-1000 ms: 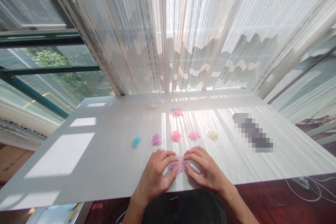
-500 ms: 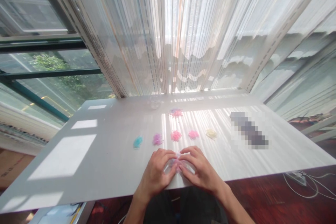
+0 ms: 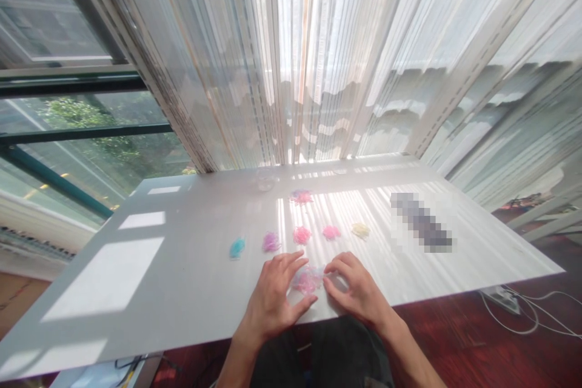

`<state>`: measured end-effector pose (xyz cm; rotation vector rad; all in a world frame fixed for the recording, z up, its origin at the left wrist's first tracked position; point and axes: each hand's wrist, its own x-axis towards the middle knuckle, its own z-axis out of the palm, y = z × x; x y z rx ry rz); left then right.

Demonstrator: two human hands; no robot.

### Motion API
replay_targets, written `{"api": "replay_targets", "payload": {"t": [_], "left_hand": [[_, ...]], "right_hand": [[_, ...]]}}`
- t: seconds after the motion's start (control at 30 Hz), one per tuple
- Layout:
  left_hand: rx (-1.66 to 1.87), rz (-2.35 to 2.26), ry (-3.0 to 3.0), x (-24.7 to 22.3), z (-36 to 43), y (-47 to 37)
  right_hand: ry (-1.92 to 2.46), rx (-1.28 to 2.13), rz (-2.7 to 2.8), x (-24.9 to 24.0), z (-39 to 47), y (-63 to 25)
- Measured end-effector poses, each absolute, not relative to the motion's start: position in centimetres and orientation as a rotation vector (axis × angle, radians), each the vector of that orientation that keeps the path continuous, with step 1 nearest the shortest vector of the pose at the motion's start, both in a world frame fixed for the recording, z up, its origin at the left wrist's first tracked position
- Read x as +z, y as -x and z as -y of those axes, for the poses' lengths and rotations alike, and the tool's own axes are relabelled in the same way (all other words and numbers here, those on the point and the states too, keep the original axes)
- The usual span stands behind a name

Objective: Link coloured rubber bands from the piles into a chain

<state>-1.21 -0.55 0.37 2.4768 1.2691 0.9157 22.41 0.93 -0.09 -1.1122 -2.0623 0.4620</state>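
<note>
Close to the table's near edge lies a loose pile of mixed pink and purple thin bands (image 3: 308, 280), like small rubber bands. My left hand (image 3: 279, 291) curves round its left side, thumb and fingers spread, with nothing visible gripped. On the right side, my right hand (image 3: 352, 288) has thumb and forefinger tips nearly together at the pile's edge; anything between them is too small to make out. Beyond the hands runs a row of sorted piles: teal (image 3: 237, 248), purple (image 3: 271, 242), coral pink (image 3: 302, 234), pink (image 3: 331, 232) and pale yellow (image 3: 361, 230).
A further mixed pink and blue pile (image 3: 301, 196) sits behind the row. Toward the back of the white table (image 3: 195, 291) stands a clear container (image 3: 266, 180). A blurred-out dark object (image 3: 422, 222) lies at right. Curtains hang behind; white cables (image 3: 522, 309) trail on the floor.
My hands have moved apart from their closed position over the near pile, and it now shows between them. My left fingers have spread. The view has shifted slightly.
</note>
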Motion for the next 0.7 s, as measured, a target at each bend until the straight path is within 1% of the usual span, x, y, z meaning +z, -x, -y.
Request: {"api": "replay_targets", "payload": {"t": [0.13,0.47,0.7], "left_hand": [[0.848,-1.26,-2.526,0.06,0.46,1.15],[0.879,-1.262,-2.516,-0.03,0.29,1.09],[0.892,-1.274,-2.498,0.15,0.32,1.03]], "right_hand": [[1.115,0.438,2.07,-0.3,-1.07,-22.23],[1.144,0.593,2.017,-0.05,-1.05,-22.76],[1.111,0.627,2.014,0.01,-1.04,-22.97]]}}
